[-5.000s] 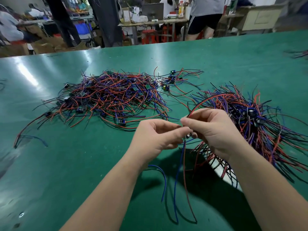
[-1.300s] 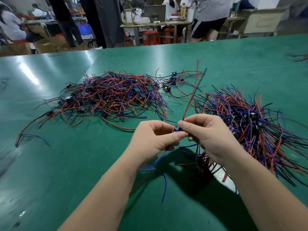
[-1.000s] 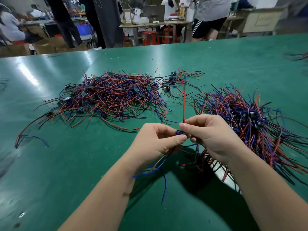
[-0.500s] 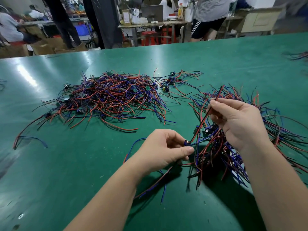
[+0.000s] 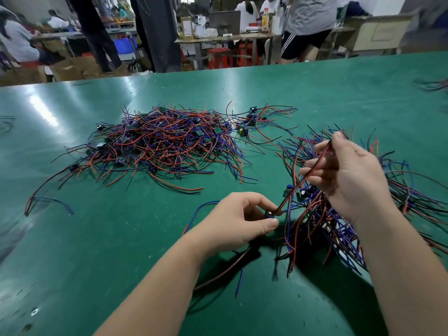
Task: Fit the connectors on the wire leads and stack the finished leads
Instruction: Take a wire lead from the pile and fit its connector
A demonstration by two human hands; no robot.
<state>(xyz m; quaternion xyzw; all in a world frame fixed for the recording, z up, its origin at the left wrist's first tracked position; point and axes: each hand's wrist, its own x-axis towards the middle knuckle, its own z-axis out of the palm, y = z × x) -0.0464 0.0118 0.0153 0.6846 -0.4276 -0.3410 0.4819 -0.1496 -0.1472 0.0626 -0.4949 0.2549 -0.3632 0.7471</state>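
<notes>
- Right hand (image 5: 349, 180) has drawn away from left hand (image 5: 232, 221), pinching the wire (image 5: 312, 169) taut over the right pile (image 5: 417, 207).
- Left hand grips the connector (image 5: 269, 213); fitting appears done, stacking outstanding.

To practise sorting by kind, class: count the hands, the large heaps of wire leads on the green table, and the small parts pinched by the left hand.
Hands: 2, the left hand and the right hand
Large heaps of wire leads: 2, the left heap and the right heap
Small parts pinched: 1, the blue part
Total: 5
</notes>
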